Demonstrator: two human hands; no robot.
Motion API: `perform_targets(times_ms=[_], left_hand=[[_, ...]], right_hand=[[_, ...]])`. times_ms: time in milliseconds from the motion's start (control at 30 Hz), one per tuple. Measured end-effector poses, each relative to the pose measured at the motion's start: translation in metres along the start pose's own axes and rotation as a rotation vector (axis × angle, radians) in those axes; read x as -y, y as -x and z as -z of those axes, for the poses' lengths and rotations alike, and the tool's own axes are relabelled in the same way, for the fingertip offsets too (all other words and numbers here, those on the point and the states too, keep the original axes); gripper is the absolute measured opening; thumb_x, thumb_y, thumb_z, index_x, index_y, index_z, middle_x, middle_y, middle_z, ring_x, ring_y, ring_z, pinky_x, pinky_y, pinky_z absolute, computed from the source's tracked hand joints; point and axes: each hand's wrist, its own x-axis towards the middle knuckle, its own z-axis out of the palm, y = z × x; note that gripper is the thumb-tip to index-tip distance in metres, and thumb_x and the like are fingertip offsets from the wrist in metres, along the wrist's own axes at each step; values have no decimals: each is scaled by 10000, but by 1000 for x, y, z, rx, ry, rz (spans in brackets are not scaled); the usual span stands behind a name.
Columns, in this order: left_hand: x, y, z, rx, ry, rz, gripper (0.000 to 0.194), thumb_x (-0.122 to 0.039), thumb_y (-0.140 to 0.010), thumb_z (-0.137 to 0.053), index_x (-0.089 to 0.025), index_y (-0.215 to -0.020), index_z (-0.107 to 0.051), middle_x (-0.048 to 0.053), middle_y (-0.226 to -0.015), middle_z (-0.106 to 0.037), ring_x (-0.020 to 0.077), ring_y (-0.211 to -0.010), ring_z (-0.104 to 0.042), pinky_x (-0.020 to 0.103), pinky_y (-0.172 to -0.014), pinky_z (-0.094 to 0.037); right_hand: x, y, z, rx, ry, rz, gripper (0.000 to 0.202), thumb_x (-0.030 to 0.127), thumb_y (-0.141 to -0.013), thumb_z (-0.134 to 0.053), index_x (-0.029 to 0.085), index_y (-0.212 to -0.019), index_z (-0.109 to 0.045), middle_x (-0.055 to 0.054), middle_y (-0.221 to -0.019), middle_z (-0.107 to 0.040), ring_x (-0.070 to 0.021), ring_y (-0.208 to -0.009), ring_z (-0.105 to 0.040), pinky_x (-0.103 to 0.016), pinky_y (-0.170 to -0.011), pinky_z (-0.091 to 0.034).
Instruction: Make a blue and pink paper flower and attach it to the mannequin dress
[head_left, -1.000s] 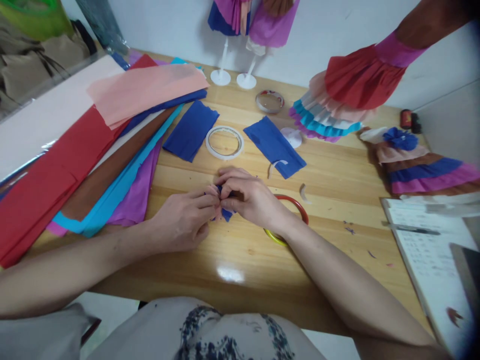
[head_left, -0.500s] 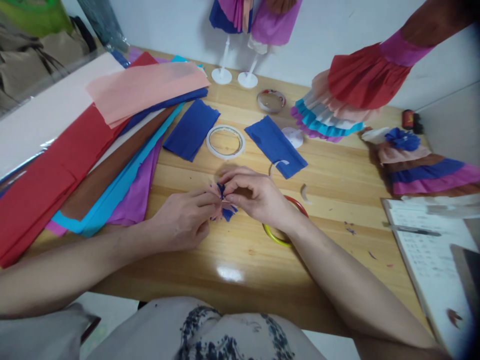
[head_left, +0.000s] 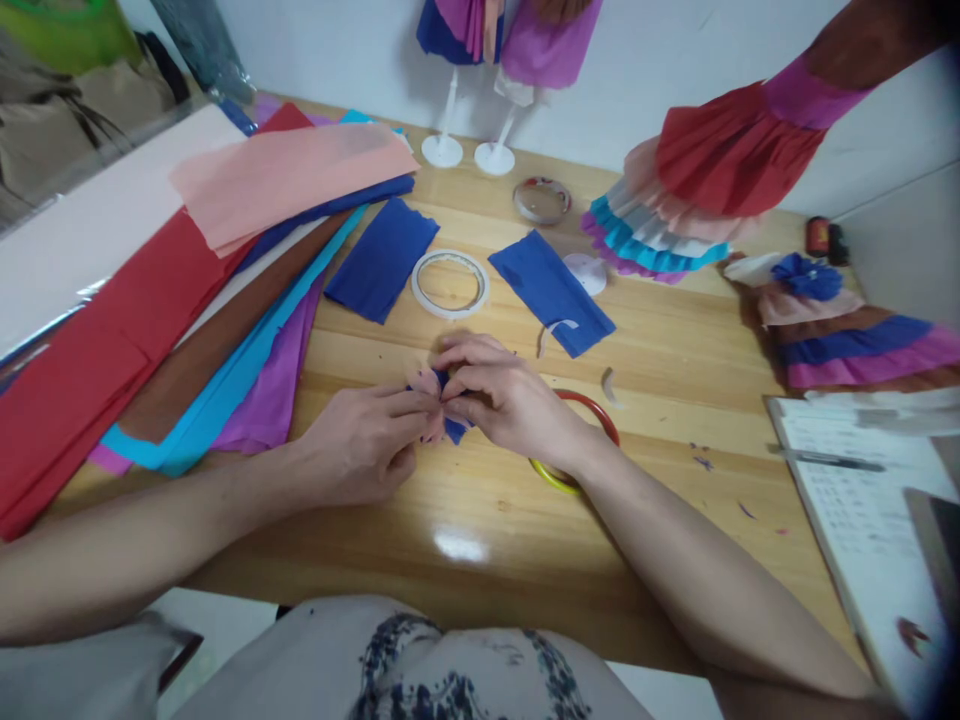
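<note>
A small paper flower point(head_left: 457, 431) with blue and pale pink petals is between my two hands, over the middle of the table. My left hand point(head_left: 369, 437) pinches it from the left side. From the right, the fingertips of my right hand point(head_left: 501, 395) press on its centre and petals. The fingers cover much of the flower. Scissors or another ring-shaped thing with red and yellow curves point(head_left: 589, 403) lies partly hidden under my right wrist. Two folded blue crepe paper pieces point(head_left: 384, 262) lie beyond my hands, with a roll of white tape point(head_left: 450, 284) between them.
Stacked crepe paper strips point(head_left: 135, 350) in several colours cover the left side. A second tape roll point(head_left: 541, 201) lies farther back. Doll stands point(head_left: 442, 150) and a ruffled paper dress point(head_left: 720, 170) are at the back. On the right are a notebook point(head_left: 832, 510) and pen point(head_left: 832, 460).
My right fingertips have shifted slightly over the flower's centre, and more blue and pink petals show around my left fingertips. Things on the table stay in place.
</note>
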Motion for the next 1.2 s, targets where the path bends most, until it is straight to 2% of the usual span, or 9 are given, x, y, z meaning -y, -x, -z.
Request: perform_targets(times_ms=[533, 667, 800, 933, 1200], left_hand=[[-1, 0, 1, -26, 63, -7, 236, 5, -724, -425, -167, -786, -574, 44, -963, -733, 156, -903, -679, 261, -795, -539], [-2, 1, 3, -22, 167, 74, 254, 20, -733, -417, -144, -805, -596, 62, -953, -724, 138, -865, -670, 247, -775, -528], [-1, -1, 6, -83, 212, 104, 227, 17, -753, -429, -132, -769, -599, 88, -964, -716, 131, -850, -660, 228, -748, -517], [-1, -4, 8, 22, 266, 143, 251, 26, -747, -404, -137, -761, -595, 74, -941, -701, 132, -868, -644, 249, -798, -511], [4, -1, 5, 85, 150, 91, 264, 5, -721, -411, -156, -787, -610, 46, -887, -701, 148, -873, -660, 238, -749, -518]], right_hand=[[-3, 1, -8, -54, -7, -62, 131, 122, -808, -652, 194, -703, -620, -71, -895, -655, -257, -1106, -561, -458, -923, -490], [-3, 1, -8, -48, -7, -73, 156, 106, -810, -638, 203, -688, -626, -62, -881, -649, -248, -1099, -561, -458, -926, -486], [-3, 2, -8, -47, -4, -87, 157, 115, -802, -649, 202, -674, -621, -59, -886, -643, -248, -1081, -567, -457, -912, -492], [-5, 3, -10, -41, 8, -96, 149, 104, -783, -674, 202, -689, -614, -56, -899, -636, -248, -1094, -561, -446, -911, -493], [-5, 4, -9, -48, 17, -79, 162, 156, -791, -697, 201, -698, -573, -66, -887, -634, -267, -1110, -562, -453, -903, -497]])
